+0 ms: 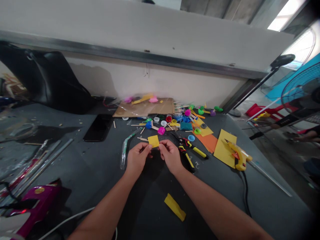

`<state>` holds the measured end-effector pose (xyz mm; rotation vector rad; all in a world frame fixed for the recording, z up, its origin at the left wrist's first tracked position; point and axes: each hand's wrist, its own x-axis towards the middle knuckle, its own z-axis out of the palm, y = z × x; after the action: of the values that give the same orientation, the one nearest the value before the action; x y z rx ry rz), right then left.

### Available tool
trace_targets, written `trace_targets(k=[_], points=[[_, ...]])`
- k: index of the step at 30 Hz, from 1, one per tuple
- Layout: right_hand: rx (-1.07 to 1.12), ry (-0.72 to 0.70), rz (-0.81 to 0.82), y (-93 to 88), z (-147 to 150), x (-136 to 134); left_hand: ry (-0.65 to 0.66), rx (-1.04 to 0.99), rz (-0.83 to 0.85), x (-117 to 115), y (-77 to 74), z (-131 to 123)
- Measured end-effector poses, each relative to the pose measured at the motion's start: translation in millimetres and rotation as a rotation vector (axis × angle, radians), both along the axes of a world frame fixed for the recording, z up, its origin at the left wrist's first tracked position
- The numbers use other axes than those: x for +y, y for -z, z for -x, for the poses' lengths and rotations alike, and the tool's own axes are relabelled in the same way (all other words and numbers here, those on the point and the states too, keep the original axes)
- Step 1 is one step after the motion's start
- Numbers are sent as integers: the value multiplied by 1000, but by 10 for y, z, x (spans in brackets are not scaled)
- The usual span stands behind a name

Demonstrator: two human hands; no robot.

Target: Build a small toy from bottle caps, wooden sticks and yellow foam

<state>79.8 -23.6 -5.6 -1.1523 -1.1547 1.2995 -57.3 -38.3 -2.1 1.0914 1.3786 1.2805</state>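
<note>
Here, the left hand (137, 157) and right hand (171, 155) pinch yellow paper (153, 141) near a blue cap (191, 138).

Readable text: none, folks, not one word, brand or number comes clear anywhere in view.
Gold sticker (39, 190): here's the best candidate, far out at eight o'clock, a round label on the magenta case (43, 204); some darker marking sits on it, but it's too small and blurred to call.
Clear packet (124, 149): closer to the middle, also around eight o'clock, and it shows green marks along its bent upper part; whether they're letters or just a pattern, I can't tell.
Glue gun (240, 161): out between three and four o'clock, any lettering on its yellow body is lost in the blur.
</note>
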Motion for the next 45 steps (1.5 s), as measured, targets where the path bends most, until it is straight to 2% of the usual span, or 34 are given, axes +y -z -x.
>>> trace_targets(k=[4,8,12,19,27,37,45], points=[[46,-8,-20,-31,4,0,3,-18,17,-4,-10,-6],[37,5,-19,-36,5,0,-6,-117,40,-5,-55,-33],[18,-1,-29,-36,1,-4,39,-187,67,-1,-88,-46],[-15,-21,-17,-29,1,-17,126,-85,63,16,-38,-19],[-29,-62,-58,26,7,-5,123,-72,15,25,48,1],[-37,-46,-31,-27,2,-9,77,-190,45,4,-65,-24],[-35,-47,24,-11,12,-6,68,-139,51,16,-38,-15]])
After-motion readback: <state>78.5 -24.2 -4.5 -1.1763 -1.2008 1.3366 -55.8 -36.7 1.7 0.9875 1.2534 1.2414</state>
